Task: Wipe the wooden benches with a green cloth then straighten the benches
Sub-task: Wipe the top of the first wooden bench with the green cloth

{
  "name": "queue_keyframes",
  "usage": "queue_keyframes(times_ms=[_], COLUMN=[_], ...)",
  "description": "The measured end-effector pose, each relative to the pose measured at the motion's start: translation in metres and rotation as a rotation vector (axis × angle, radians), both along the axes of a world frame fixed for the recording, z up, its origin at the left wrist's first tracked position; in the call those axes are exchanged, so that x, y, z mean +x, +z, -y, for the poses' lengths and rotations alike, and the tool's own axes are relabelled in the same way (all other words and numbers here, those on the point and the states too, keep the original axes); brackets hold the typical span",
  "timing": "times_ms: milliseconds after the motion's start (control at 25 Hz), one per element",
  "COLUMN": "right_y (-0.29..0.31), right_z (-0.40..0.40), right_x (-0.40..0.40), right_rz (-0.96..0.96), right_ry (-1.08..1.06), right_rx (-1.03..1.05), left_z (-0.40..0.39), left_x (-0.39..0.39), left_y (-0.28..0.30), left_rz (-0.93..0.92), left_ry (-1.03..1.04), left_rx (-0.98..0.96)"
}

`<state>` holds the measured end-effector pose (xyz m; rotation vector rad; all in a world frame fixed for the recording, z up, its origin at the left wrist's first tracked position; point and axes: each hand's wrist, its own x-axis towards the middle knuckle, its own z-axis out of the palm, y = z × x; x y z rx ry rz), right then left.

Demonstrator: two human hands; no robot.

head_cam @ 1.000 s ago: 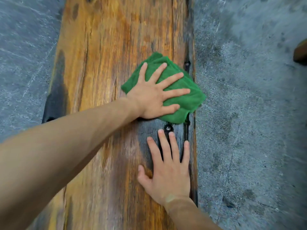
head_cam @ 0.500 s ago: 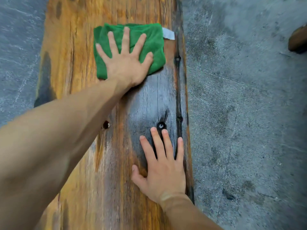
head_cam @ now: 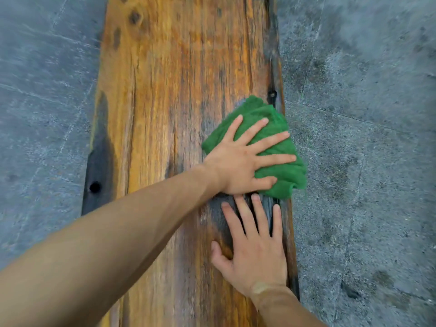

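Note:
A long wooden bench (head_cam: 169,95) of orange-brown planks with dark patches runs away from me down the middle of the view. My left hand (head_cam: 245,159) lies flat with its fingers spread on a folded green cloth (head_cam: 285,171), pressing it on the bench's right edge; part of the cloth hangs over that edge. My right hand (head_cam: 254,249) rests flat, fingers apart, on a dark patch of the bench just below the cloth, holding nothing.
Grey stone floor (head_cam: 368,161) lies on both sides of the bench. A round hole (head_cam: 94,187) sits in the dark left edge of the bench, and a bolt (head_cam: 272,93) near the right edge beyond the cloth.
My left hand has swept the cloth from the far left-middle of the bench back toward me and to the right edge. My right hand has stayed flat in the same place.

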<state>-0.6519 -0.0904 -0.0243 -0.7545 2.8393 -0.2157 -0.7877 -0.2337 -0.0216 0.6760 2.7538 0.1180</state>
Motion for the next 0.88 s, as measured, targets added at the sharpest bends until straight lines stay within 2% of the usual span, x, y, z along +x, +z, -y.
queue_keyframes(times_ms=[160,280,480,600,720,880], right_y=[-0.003,-0.004,-0.003,-0.004,-0.004,-0.004], right_z=[0.0,0.0,0.001,0.0,-0.001,0.003], right_x=[0.0,-0.003,0.001,0.001,0.001,0.003], right_rz=[-0.018,-0.031,-0.036,-0.047,-0.039,-0.041], right_ry=[0.005,0.006,0.012,0.015,0.011,0.004], right_rx=[0.005,0.022,0.072,0.091,0.116,0.1], left_z=[0.003,0.052,0.153,0.158,0.13,0.098], left_x=[-0.054,-0.058,0.02,0.075,0.107,0.133], left_y=[0.001,-0.002,-0.009,-0.012,-0.014,-0.018], left_rz=[-0.02,-0.044,-0.074,-0.101,-0.132,-0.141], left_ry=[0.342,0.606,0.987,1.19,1.29,1.235], left_rx=[-0.004,-0.014,-0.001,0.02,0.027,-0.035])
